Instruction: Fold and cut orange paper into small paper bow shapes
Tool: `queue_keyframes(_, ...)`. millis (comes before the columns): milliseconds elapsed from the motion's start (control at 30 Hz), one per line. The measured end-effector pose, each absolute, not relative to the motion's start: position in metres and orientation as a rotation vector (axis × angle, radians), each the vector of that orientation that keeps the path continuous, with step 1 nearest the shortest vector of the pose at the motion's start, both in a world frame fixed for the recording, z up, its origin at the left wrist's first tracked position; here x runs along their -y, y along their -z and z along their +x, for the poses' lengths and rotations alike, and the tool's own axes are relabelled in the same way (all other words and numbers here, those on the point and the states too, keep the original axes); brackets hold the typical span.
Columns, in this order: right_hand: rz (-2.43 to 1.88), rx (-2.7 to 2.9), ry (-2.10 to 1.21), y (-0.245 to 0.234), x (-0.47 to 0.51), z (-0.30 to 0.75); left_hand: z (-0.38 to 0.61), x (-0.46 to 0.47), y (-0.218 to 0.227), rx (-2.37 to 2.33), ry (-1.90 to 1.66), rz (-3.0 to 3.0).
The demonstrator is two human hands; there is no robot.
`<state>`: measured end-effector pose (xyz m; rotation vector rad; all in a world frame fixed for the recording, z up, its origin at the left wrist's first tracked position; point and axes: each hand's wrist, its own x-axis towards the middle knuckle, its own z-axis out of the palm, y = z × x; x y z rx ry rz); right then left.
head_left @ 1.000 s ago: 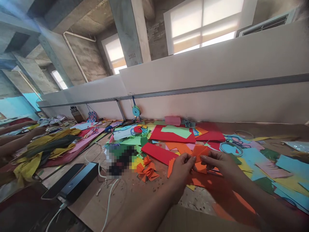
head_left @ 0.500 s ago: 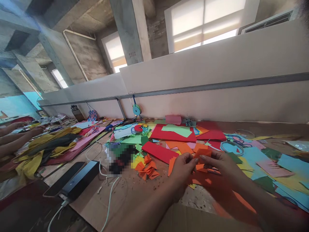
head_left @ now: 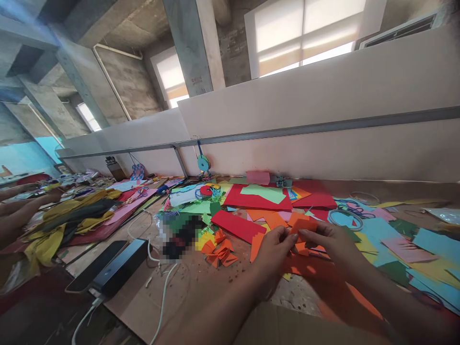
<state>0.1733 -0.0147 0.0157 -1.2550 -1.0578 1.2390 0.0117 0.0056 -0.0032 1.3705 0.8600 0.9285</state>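
Between both hands is a small piece of orange paper (head_left: 302, 224), pinched at its near edge above the table. My left hand (head_left: 275, 244) has its thumb and fingers closed on the left side of it. With thumb and index finger, my right hand (head_left: 327, 239) grips the right side. Under and behind the hands lie more orange paper pieces, partly hidden by the fingers. Left of my left hand, a cluster of folded orange paper pieces (head_left: 220, 250) rests on the table. A red paper strip (head_left: 239, 226) lies just beyond my left hand.
Coloured paper sheets (head_left: 395, 244) spread to the right, with a coil of cord (head_left: 345, 220). At left are a black box-shaped device (head_left: 122, 268), a phone (head_left: 97, 266) and white cables (head_left: 163, 297). Yellow and dark cloth (head_left: 72, 215) lies farther left, near another person's arms (head_left: 28, 211).
My hands stay nearly in place, with the fingers shifting slightly on the orange paper. At far left, the other person's arms have moved a little.
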Motion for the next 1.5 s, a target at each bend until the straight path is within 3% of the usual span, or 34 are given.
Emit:
queue_keyframes(533,-1.275,0.954,-1.271,-0.015,0.017,0.173,0.01,-0.011,0.01,-0.922,-1.032,1.36)
queue_keyframes(933,-1.352,1.318,-1.215,-0.025,0.012,0.187,0.01,-0.017,0.01,-0.883,-0.929,1.411)
queue_keyframes(1200,-1.597,2.184,-0.483,-0.014,0.012,0.209,0.003,-0.027,0.015,-0.933,-1.045,1.374)
queue_keyframes(1333,-1.699,2.271,-0.099,-0.005,0.02,0.189,0.001,-0.027,0.014,-0.944,-1.061,1.358)
queue_keyframes(1500,-1.707,2.424,0.025,-0.003,0.01,0.211,-0.001,-0.028,0.009,-0.888,-1.047,1.318)
